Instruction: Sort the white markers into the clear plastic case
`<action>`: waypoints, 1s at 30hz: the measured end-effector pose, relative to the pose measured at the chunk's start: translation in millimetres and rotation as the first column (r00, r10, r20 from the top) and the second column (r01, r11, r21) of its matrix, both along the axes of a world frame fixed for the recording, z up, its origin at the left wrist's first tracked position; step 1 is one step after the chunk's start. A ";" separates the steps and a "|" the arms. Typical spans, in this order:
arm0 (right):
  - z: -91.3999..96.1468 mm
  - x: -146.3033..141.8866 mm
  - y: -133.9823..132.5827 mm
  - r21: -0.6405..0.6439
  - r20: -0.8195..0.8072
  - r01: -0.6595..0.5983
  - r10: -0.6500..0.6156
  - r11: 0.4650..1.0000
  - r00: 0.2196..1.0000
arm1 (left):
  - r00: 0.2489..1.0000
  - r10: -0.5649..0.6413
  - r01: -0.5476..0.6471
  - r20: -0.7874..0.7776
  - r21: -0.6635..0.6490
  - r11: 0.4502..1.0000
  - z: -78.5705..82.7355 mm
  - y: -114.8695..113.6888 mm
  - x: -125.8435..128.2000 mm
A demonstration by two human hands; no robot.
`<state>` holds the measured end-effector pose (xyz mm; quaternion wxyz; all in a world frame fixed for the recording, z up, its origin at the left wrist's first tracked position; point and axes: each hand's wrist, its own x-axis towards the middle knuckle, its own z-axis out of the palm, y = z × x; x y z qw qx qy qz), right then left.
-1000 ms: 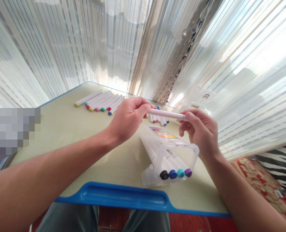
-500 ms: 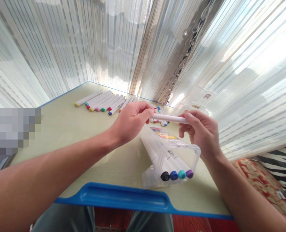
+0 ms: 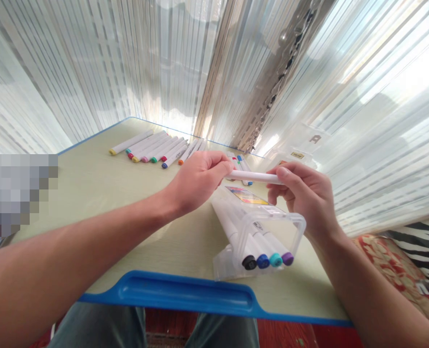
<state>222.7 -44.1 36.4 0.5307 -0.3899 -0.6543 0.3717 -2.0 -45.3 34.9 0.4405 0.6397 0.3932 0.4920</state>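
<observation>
A white marker [image 3: 252,177] is stretched level between my two hands, above the table. My left hand [image 3: 207,179] pinches its left end and covers it, so the colour there is hidden. Around the right end, the fingers of my right hand [image 3: 303,191] are closed. Just below stands a clear plastic marker case [image 3: 236,251] with its open end towards me. Inside it lie several white markers [image 3: 260,241], their black, blue, turquoise and purple ends facing me.
Several white markers [image 3: 149,149] with coloured ends lie in a row at the table's far left. More markers [image 3: 242,166] lie behind my hands. A blue tray rim [image 3: 185,295] edges the table [image 3: 127,193] near my knees. Sheer curtains [image 3: 156,63] hang behind.
The view has shifted slightly. Both hands keep hold of the marker in nearly the same pose above the case.
</observation>
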 end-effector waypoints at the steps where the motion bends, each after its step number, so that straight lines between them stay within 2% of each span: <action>1: -0.3 0.0 0.3 -0.002 0.003 0.000 0.000 1.000 1.000 | 1.000 -0.001 0.001 -0.002 -0.001 1.000 -0.2 -0.1 0.1; 15: -1.0 0.5 0.7 0.021 0.047 0.002 -0.003 1.000 0.999 | 0.995 -0.018 0.018 -0.094 -0.005 1.000 -0.8 -1.5 -0.4; 24: 1.5 -0.3 -1.9 0.022 0.072 0.012 -0.014 1.000 0.997 | 0.963 0.051 -0.024 -0.263 0.107 0.994 3.3 -6.4 0.2; 30: 5.2 -0.7 -5.5 -0.002 0.101 0.011 -0.011 1.000 0.995 | 0.950 0.046 -0.011 -0.309 0.112 0.994 4.0 -6.5 -0.4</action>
